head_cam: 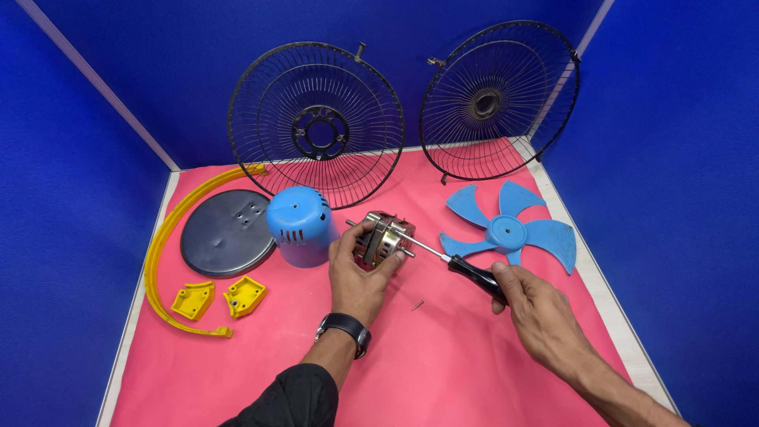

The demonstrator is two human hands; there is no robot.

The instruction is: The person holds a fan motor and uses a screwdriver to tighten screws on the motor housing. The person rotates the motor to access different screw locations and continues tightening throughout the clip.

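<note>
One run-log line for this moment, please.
left hand: grips fan motor | right hand: holds screwdriver, tip at motor | loose screw on pink mat | blue motor cover beside

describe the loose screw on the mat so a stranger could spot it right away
Start from the pink mat and find the left hand gripping the fan motor. Just right of that hand's wrist, below the screwdriver, lies the screw: tiny, dark, alone on bare pink.

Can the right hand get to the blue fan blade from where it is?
Probably yes. The right hand holds the screwdriver, but the blue fan blade lies close above it on the pink mat with nothing between them.
</note>
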